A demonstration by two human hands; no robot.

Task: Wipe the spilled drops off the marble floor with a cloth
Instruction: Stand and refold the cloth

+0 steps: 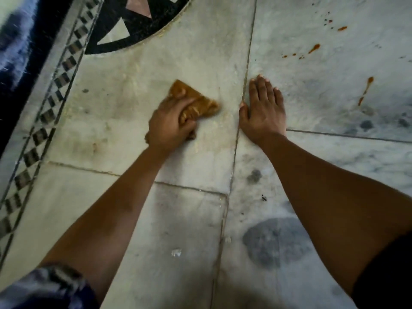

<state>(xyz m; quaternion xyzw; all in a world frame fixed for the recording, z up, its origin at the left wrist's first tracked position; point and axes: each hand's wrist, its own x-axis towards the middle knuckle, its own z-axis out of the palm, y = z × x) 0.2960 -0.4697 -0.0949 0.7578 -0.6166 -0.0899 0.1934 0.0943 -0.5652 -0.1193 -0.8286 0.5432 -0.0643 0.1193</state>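
Note:
My left hand [170, 123] grips a crumpled brown cloth [196, 101] and holds it down on the pale marble floor [124, 121]. My right hand [264, 110] lies flat on the floor with straight fingers, just right of a tile joint. Orange-red spilled drops [314, 49] streak the slab beyond the right hand. Another long drip [366, 89] lies further right, and small specks [342, 28] sit near the top. The cloth is well left of these drops and does not touch them.
A black inlaid circle pattern [138, 25] fills the top centre. A chequered border strip [44, 121] runs diagonally on the left beside a dark band [13, 63]. Dark grey patches [272, 241] mark the slab near me. Tile joints cross the floor.

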